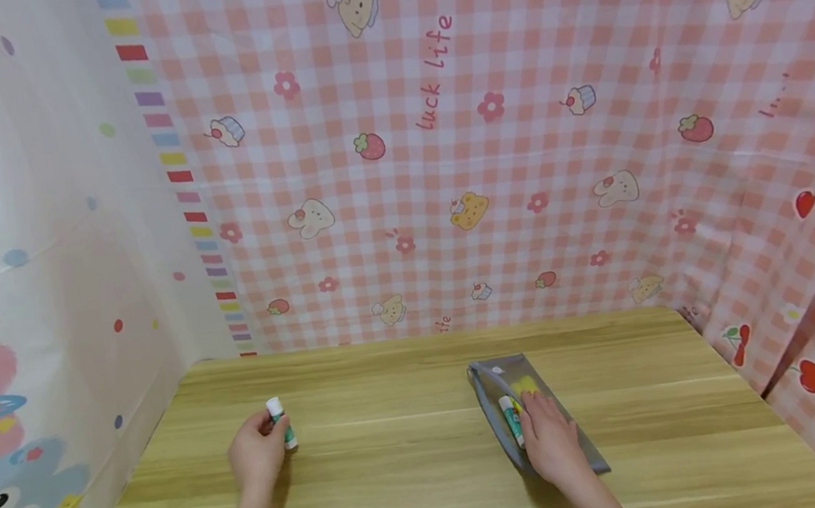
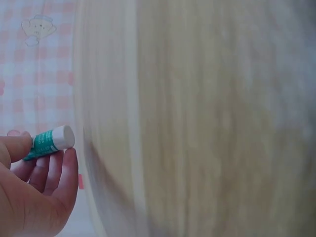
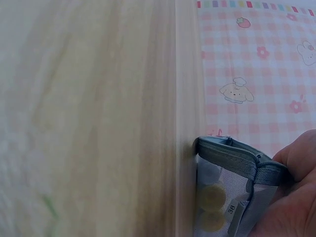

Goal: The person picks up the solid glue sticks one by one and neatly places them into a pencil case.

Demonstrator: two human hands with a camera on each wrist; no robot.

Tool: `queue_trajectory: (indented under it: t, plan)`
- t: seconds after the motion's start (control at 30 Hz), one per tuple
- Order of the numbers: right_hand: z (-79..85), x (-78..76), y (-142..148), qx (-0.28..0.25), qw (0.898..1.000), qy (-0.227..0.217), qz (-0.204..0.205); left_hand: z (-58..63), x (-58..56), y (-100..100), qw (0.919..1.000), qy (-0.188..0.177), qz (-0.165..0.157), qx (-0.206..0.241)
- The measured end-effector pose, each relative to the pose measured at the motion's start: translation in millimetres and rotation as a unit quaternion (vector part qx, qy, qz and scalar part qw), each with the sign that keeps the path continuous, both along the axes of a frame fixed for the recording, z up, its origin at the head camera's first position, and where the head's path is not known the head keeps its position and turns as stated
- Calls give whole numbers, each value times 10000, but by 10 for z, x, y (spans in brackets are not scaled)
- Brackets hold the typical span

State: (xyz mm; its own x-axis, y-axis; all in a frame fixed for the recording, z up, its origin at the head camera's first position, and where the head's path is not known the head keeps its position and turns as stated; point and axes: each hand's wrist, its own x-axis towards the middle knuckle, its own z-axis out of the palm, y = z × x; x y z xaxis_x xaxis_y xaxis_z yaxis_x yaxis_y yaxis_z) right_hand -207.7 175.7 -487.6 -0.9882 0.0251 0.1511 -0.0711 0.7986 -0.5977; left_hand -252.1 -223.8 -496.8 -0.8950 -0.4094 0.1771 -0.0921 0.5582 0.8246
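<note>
My left hand (image 1: 258, 451) pinches a glue stick (image 1: 282, 423) with a white cap and green label, at the left of the table. In the left wrist view the glue stick (image 2: 48, 141) lies between thumb and fingers, its white end pointing outward. At the right my right hand (image 1: 551, 437) grips the upper edge of a grey mesh zip pouch (image 1: 584, 445). The pouch's mouth gapes toward the left. Inside it are another glue stick (image 1: 512, 421) and yellow things (image 1: 525, 386), whose round ends (image 3: 213, 197) show through the mesh in the right wrist view.
Both hands work over a wood-grain table (image 1: 385, 458). Behind it hangs a pink checked cloth (image 1: 406, 179) with cartoon prints, and a white dotted cloth (image 1: 47, 203) hangs along the left side.
</note>
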Motion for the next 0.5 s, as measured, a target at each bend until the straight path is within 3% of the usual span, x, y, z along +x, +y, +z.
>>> queue_trajectory:
  t: [0.5]
  plan:
    - [-20, -4, -1, -24, 10000, 35, -3, 77, -21, 364, 9987, 64, -435, 275]
